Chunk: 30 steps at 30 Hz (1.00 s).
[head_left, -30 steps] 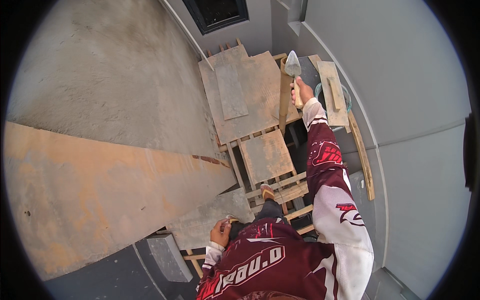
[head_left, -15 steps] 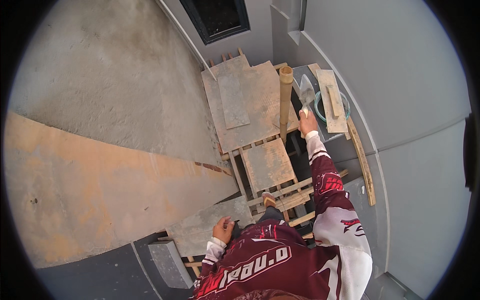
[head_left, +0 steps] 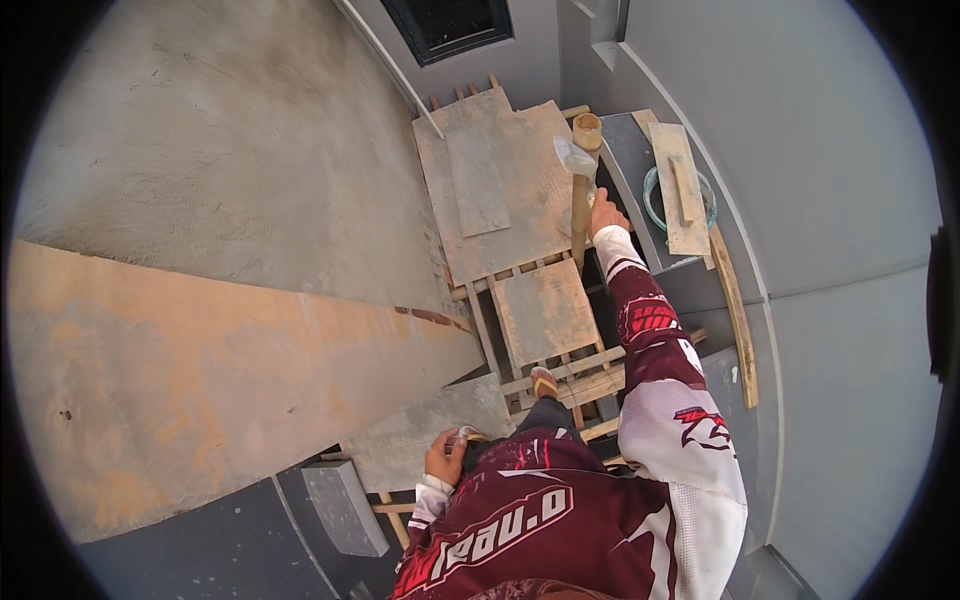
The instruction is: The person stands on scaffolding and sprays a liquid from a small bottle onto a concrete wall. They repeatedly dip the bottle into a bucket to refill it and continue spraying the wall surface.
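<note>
My right hand (head_left: 607, 213) is closed around the handle of a trowel (head_left: 573, 155). Its pale metal blade points away from me and overlaps the upper part of an upright bamboo pole (head_left: 580, 205); whether they touch I cannot tell. My left hand (head_left: 444, 458) is low beside my body, above a grey-stained board (head_left: 400, 450). Its fingers are loosely bent and appear to hold nothing. Just past the fingertips shows a small pale shape, too unclear to name. To the right of the pole, a float with a wooden handle (head_left: 685, 195) lies over a coiled greenish hose (head_left: 652, 200).
Plywood boards (head_left: 540, 145) lie on a bamboo and timber frame with gaps between the slats (head_left: 570, 368). A rough plastered wall (head_left: 240, 140) and an orange-stained panel (head_left: 230, 370) are at left. A smooth grey wall (head_left: 840, 200) curves along the right, with a wooden strip (head_left: 735, 320) beside it.
My right hand has swung the trowel left, from beside the float to in front of the bamboo pole. The view has shifted slightly. My left hand stays low by my body.
</note>
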{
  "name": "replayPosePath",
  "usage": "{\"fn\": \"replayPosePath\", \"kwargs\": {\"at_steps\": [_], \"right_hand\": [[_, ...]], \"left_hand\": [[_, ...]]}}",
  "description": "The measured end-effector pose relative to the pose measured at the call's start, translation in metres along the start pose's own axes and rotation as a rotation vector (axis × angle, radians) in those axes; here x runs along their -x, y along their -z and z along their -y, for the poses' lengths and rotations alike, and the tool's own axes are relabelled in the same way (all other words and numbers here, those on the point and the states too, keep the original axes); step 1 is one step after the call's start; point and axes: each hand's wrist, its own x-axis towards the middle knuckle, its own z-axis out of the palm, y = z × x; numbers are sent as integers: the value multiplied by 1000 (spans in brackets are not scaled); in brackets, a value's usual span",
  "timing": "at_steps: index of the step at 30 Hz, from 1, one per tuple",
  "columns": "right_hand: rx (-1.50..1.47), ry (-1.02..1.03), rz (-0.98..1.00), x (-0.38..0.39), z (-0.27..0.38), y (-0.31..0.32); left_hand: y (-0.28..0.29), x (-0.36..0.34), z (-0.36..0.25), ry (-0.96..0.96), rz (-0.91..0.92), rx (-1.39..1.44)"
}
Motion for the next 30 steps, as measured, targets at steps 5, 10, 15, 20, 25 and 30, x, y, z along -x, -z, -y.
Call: {"fn": "replayPosePath", "kwargs": {"at_steps": [5,10,15,20,25,30], "right_hand": [[22,-113,277,125,-85,-90],[179,-203,862,251,-152,-121],[183,-370,1011,325,-205,-134],[-127,-509,788,345,-233,-146],[-522,-764,665,308,-232,-125],[-480,-660,383,303,-231,-106]], "left_hand": [[-5,-8,7,12,36,58],[-8,-9,9,-15,134,-49],[-10,-32,-7,-20,208,-70],[-19,-57,-18,-99,242,-145],[-34,-79,-34,-184,298,-170],[-46,-104,-54,-257,345,-234]]}}
